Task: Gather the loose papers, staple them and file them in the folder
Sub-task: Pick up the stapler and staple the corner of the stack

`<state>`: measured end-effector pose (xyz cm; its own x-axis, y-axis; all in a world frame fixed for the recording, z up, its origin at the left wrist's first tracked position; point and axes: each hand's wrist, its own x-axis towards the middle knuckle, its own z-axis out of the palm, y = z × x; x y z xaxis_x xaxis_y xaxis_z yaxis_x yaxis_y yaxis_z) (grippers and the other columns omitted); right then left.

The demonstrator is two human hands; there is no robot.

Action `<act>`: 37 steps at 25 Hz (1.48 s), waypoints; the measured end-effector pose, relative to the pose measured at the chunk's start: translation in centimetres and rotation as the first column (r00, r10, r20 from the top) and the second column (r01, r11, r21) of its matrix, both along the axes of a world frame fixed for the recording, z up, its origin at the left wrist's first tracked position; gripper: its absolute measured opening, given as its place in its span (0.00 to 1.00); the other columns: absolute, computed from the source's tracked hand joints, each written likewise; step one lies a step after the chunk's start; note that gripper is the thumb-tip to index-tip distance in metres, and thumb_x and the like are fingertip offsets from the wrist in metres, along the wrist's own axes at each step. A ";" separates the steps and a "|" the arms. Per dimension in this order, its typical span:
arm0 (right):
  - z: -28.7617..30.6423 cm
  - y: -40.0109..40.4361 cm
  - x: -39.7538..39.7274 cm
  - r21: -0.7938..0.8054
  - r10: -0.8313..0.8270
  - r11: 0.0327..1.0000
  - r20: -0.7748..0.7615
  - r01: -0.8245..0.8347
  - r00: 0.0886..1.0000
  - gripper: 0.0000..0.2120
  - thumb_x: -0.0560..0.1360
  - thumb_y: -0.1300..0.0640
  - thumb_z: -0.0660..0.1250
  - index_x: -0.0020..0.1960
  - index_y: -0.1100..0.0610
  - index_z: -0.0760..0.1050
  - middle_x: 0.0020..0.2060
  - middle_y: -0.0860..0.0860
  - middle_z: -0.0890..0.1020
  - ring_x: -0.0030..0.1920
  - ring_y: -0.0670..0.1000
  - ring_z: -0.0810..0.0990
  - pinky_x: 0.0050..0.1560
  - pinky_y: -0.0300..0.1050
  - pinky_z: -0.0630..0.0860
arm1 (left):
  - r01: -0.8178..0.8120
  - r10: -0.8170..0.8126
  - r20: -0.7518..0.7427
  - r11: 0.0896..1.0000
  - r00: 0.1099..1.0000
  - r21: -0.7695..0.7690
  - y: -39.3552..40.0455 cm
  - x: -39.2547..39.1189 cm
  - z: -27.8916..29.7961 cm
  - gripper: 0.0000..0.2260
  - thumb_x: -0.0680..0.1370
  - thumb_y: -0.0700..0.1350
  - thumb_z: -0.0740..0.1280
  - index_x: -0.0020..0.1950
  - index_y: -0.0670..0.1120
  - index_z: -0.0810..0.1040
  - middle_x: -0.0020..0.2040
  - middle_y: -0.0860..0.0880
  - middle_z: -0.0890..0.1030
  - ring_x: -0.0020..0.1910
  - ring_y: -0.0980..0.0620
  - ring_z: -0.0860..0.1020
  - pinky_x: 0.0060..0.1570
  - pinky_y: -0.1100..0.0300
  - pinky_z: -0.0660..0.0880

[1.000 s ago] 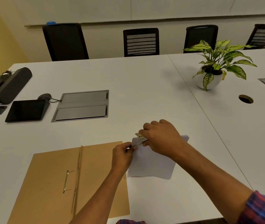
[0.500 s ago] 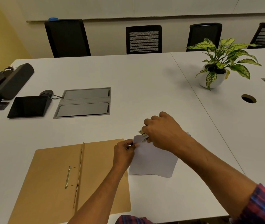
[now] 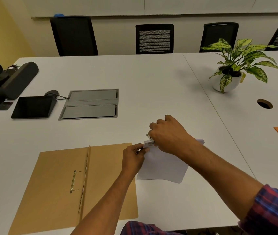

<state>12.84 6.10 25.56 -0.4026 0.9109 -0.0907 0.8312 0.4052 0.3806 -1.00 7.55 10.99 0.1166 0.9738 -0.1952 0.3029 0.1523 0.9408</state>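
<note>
Right hand (image 3: 168, 136) clamped on stapler (image 3: 149, 139) at papers (image 3: 163, 167) corner; left hand (image 3: 133, 156) pinching same corner.

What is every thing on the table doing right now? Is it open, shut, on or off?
Folder: open, lying flat, no papers in it yet.
Papers: stacked, corner pinched by left hand.
Stapler: gripped in right hand at the stack's corner.
Tablet: screen dark.
Table hatch: both lids shut.
Potted plant: upright.
</note>
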 end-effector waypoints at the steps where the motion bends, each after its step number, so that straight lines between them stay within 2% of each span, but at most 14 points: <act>1: 0.1 0.2 0.0 -0.011 0.003 1.000 -0.001 -0.003 1.000 0.06 0.76 0.60 0.67 0.51 0.56 0.80 0.46 0.53 0.81 0.44 0.55 0.79 0.44 0.49 0.60 | 0.001 -0.001 0.000 1.000 1.000 0.003 0.0 0.0 -0.1 0.07 0.75 0.41 0.72 0.51 0.48 0.87 0.45 0.50 0.87 0.46 0.47 0.85 0.52 0.47 0.82; 5: 0.2 0.5 -0.2 -0.020 0.034 0.999 -0.020 -0.034 0.999 0.06 0.75 0.56 0.69 0.50 0.55 0.81 0.44 0.52 0.82 0.43 0.54 0.79 0.42 0.48 0.61 | 0.002 -0.002 -0.015 1.000 1.000 0.007 0.0 -0.3 -0.3 0.07 0.75 0.43 0.72 0.50 0.48 0.87 0.45 0.49 0.88 0.45 0.46 0.84 0.50 0.48 0.82; 10: 0.9 0.6 -0.1 -0.011 0.022 1.000 -0.076 -0.023 0.997 0.11 0.76 0.54 0.71 0.57 0.54 0.81 0.50 0.52 0.83 0.49 0.55 0.80 0.45 0.47 0.61 | 0.023 -0.023 -0.034 1.000 0.999 0.008 0.4 -0.3 0.1 0.06 0.74 0.46 0.72 0.49 0.48 0.88 0.43 0.49 0.88 0.42 0.47 0.84 0.47 0.47 0.82; 14: 0.6 0.7 -0.1 -0.006 0.026 1.000 0.004 -0.026 1.000 0.06 0.75 0.54 0.70 0.51 0.54 0.81 0.45 0.51 0.82 0.44 0.53 0.79 0.42 0.48 0.62 | 0.029 -0.029 -0.039 1.000 0.999 0.001 0.4 -0.2 0.1 0.07 0.75 0.46 0.72 0.49 0.49 0.88 0.44 0.49 0.88 0.44 0.46 0.85 0.49 0.44 0.82; 21: 0.3 1.2 -0.3 -0.026 0.021 0.999 0.021 -0.021 1.000 0.06 0.75 0.55 0.69 0.51 0.55 0.80 0.45 0.51 0.82 0.45 0.54 0.79 0.43 0.48 0.62 | 0.045 -0.044 -0.056 0.999 0.997 0.008 0.2 0.1 0.3 0.08 0.76 0.45 0.71 0.52 0.45 0.87 0.47 0.47 0.87 0.45 0.46 0.84 0.50 0.48 0.82; 27: 0.0 1.9 0.2 -0.055 0.028 0.998 -0.042 -0.030 0.999 0.05 0.74 0.52 0.69 0.47 0.53 0.81 0.43 0.49 0.82 0.44 0.53 0.80 0.42 0.46 0.63 | 0.044 -0.043 -0.037 0.999 0.998 0.005 0.0 0.0 0.2 0.07 0.75 0.44 0.72 0.51 0.45 0.87 0.47 0.46 0.87 0.47 0.45 0.84 0.53 0.46 0.81; 32: 1.2 2.1 1.8 -0.014 -0.006 1.000 -0.133 0.005 0.991 0.10 0.75 0.45 0.69 0.49 0.50 0.81 0.45 0.46 0.82 0.45 0.52 0.81 0.42 0.44 0.63 | 0.047 -0.046 -0.043 0.999 0.998 0.022 0.3 -0.4 0.4 0.07 0.76 0.44 0.72 0.50 0.44 0.87 0.46 0.47 0.87 0.46 0.47 0.84 0.51 0.48 0.81; 37: 0.3 2.1 1.8 -0.037 0.001 0.999 -0.076 -0.004 0.997 0.10 0.75 0.46 0.70 0.49 0.51 0.81 0.45 0.47 0.82 0.45 0.52 0.81 0.42 0.45 0.63 | 0.056 -0.054 -0.054 0.998 0.997 0.037 0.2 -0.2 0.2 0.07 0.76 0.43 0.71 0.50 0.45 0.87 0.46 0.47 0.87 0.45 0.45 0.84 0.50 0.47 0.81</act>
